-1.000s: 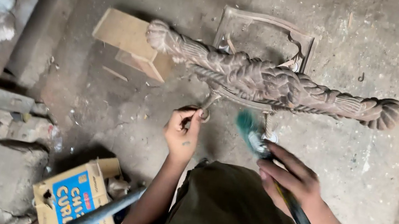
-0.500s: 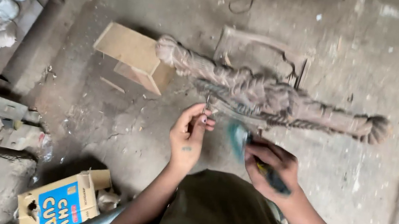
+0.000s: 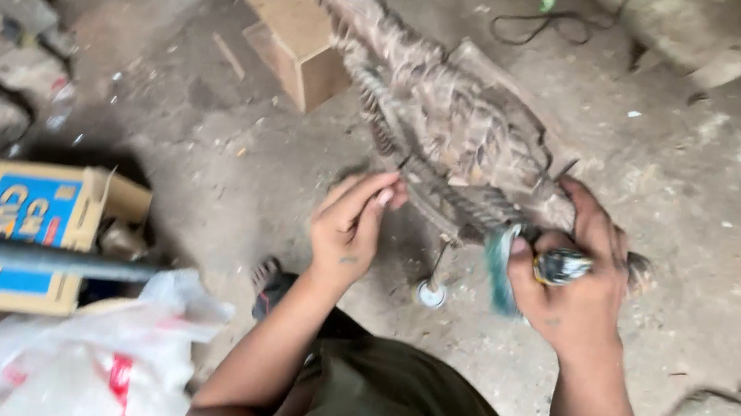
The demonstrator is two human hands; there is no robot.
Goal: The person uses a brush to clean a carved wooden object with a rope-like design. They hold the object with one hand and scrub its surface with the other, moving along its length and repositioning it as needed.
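A long carved wooden piece [image 3: 431, 97] lies on the dusty concrete floor, one end resting on a small wooden block [image 3: 287, 21]. My left hand [image 3: 350, 223] is pinched on a thin metal tool whose tip touches the carving's lower edge. My right hand [image 3: 572, 274] grips a grinder with a teal disc [image 3: 502, 267], held close against the carving's near end. A dark green garment over my lap fills the bottom of the view.
A blue and tan cardboard box [image 3: 22, 228] stands at the left, with a grey pipe [image 3: 7, 256] across it and a white plastic bag [image 3: 80, 360] below. A black cable [image 3: 546, 21] lies at the top. A small white round cap [image 3: 429, 295] sits between my hands.
The view has swung and come closer, so the carving now runs diagonally. Both hands have moved up to the carving, and the right hand has brought the disc against its near end.
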